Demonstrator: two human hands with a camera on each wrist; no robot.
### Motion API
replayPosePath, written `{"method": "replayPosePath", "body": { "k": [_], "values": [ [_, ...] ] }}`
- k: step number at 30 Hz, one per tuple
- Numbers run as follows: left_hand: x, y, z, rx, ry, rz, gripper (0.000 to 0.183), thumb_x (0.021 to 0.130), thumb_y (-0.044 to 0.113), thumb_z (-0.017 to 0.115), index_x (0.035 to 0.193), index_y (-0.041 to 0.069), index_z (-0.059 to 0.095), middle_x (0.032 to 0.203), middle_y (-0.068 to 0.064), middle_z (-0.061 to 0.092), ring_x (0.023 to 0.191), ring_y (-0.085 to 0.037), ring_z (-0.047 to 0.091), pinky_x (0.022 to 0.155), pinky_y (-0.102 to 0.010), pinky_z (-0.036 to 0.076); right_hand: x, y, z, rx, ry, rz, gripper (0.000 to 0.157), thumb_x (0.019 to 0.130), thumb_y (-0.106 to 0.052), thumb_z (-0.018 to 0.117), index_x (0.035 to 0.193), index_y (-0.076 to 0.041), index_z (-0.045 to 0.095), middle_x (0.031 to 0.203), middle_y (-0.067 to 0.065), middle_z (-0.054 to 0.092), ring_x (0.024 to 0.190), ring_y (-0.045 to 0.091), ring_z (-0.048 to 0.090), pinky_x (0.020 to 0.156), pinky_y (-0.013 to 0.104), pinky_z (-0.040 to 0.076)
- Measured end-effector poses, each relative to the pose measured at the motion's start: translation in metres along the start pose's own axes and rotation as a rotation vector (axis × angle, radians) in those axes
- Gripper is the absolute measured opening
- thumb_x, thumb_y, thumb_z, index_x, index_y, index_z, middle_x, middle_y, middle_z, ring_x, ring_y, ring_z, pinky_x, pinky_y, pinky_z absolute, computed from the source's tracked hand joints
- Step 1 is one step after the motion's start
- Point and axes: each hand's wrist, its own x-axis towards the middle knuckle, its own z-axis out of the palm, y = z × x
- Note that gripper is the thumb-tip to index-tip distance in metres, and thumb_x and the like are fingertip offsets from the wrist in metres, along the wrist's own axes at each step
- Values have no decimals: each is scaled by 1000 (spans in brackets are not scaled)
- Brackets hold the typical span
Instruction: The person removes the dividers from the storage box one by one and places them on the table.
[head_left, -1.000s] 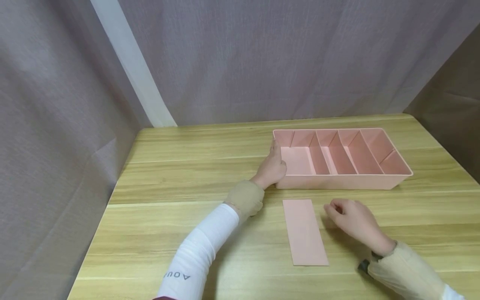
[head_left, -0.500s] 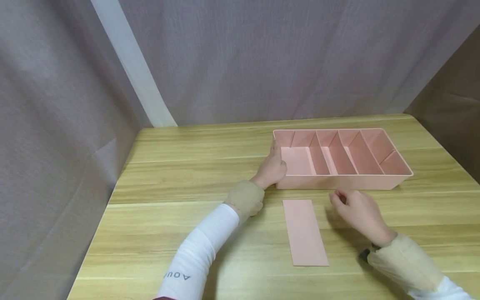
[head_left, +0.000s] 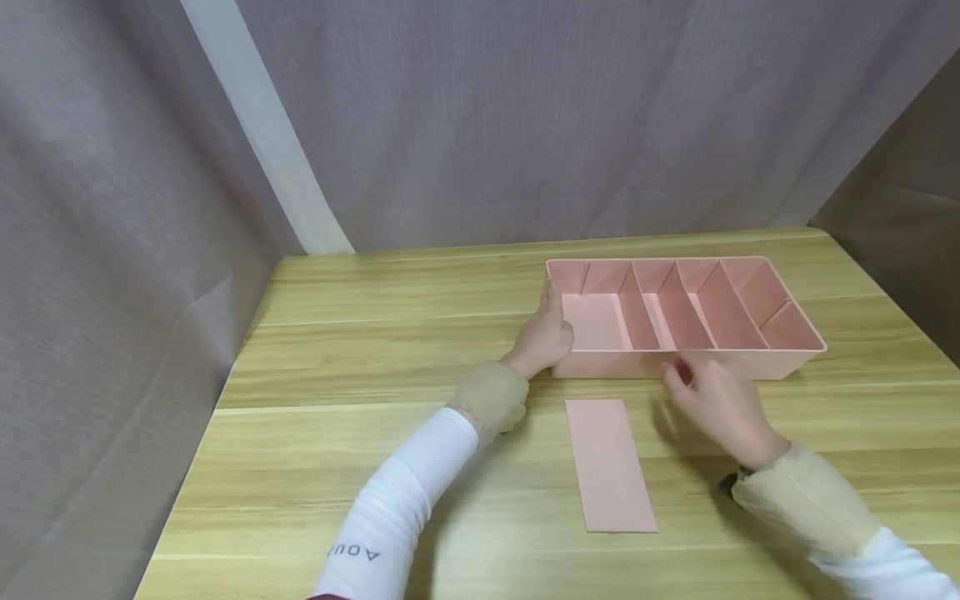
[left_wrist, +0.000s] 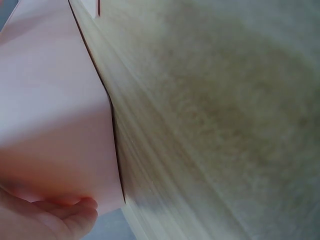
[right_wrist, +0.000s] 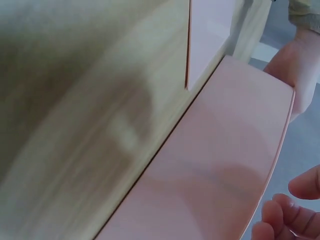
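A pink divided storage box (head_left: 675, 363) sits on the wooden table, its compartments facing up. Pink upright dividers (head_left: 678, 321) split it crosswise. At its left end my left hand (head_left: 542, 333) grips the end wall; the left wrist view has fingertips (left_wrist: 82, 207) against the outside of that wall. My right hand (head_left: 720, 408) is in front of the long front wall, fingers loosely curled and nothing between them. The right wrist view shows a gap between thumb and fingers (right_wrist: 272, 215), near the rim. A flat pink rectangular panel (head_left: 611, 467) lies on the table between the forearms.
The wooden table (head_left: 360, 333) extends left of the box. A grey curtain (head_left: 480, 125) hangs behind it, with a white strip (head_left: 270, 125) at the left. A darker cloth (head_left: 900, 208) hangs at the right.
My right hand has moved away from beside the flat panel, up toward the front wall of the box. The left hand, box and panel have stayed put.
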Motion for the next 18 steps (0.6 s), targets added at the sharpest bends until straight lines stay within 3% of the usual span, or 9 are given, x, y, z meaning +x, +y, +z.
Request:
{"method": "replayPosePath", "body": {
  "k": [6, 18],
  "values": [
    [0, 0, 0, 9, 3, -5, 70, 88, 10, 36, 141, 4, -10, 149, -14, -2, 43, -15, 36, 36, -26, 37, 8, 1, 0, -16, 12, 10, 15, 75, -6, 55, 60, -6, 51, 53, 3, 49, 44, 11, 37, 41, 22, 27],
    [0, 1, 0, 9, 8, 1, 71, 87, 9, 36, 141, 5, -10, 149, -11, -5, 42, -14, 34, 35, -25, 36, 16, 6, 4, -27, -10, 51, 16, 77, -8, 52, 61, -7, 50, 53, 4, 48, 45, 15, 37, 41, 24, 29]
  ]
}}
